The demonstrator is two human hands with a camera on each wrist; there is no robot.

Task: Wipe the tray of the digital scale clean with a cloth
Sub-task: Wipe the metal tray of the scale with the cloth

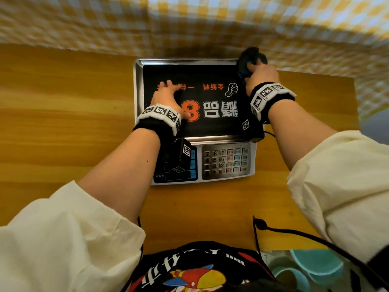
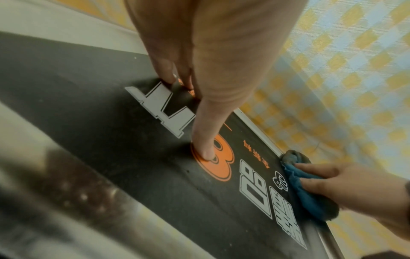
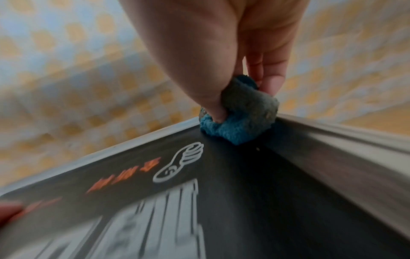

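Centrally on the table (image 1: 63, 123) a scale (image 1: 248, 180) is set, its keypad (image 1: 226, 161) at the 6 o'clock edge and its tray (image 1: 137, 81) toward 12 o'clock. The tray floor is covered by a black printed sheet (image 1: 210, 127) (an orange 8 and white characters are read upside down in the head view).

A cloth (image 1: 245, 62), blue and bunched, is pressed into the tray's corner at about 1 o'clock, where it touches both the floor and the raised metal rim. It is gripped by the right hand (image 1: 262, 75): in the right wrist view the thumb is dug into the wad from one side and the fingers (image 3: 272, 77) are curled over it from the other. In the left wrist view the same cloth (image 2: 308, 192) is seen under that hand (image 2: 346, 184), at the far rim.

The left hand (image 1: 166, 95) is laid on the sheet at about 9 o'clock of the tray. Its fingers (image 2: 164, 70) are held straight with their tips on the sheet, and the thumb (image 2: 206, 140) is spread apart from them, its tip planted on the orange 8. Nothing is held by it.

Behind the table, at 12 o'clock, a yellow checked fabric (image 1: 84, 22) is hung.
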